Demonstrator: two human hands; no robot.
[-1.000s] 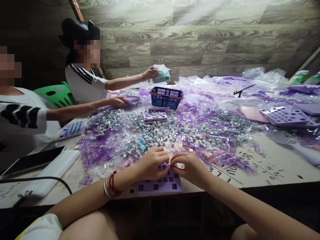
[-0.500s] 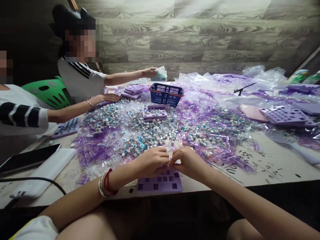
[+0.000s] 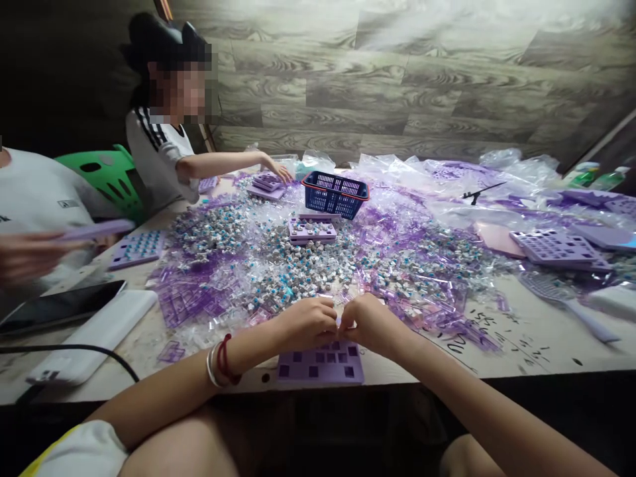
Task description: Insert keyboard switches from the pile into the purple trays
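Observation:
My left hand (image 3: 311,322) and my right hand (image 3: 366,321) meet fingertip to fingertip at the table's front edge. Fingers on both are closed in a pinch; whatever they hold is too small or hidden to make out. Right below them lies a purple plate with square holes (image 3: 318,373), its far part covered by my hands. Just beyond my knuckles spreads a heap of small white and blue switch-like pieces (image 3: 278,281). Clear purple plastic pieces (image 3: 191,295) are mixed in around it.
A blue basket (image 3: 335,195) stands mid-table behind a purple block (image 3: 312,229). To the left lie a phone (image 3: 64,306) and a white power bank (image 3: 94,338) with a cable. A purple brush (image 3: 571,308) and stacked plates (image 3: 551,246) are at right. Two co-workers sit left.
My hands stay pinched together over the plate. The nearer co-worker has drawn back from the heap and now holds a purple plate, blurred. The farther one's hand has moved down toward stacked plates.

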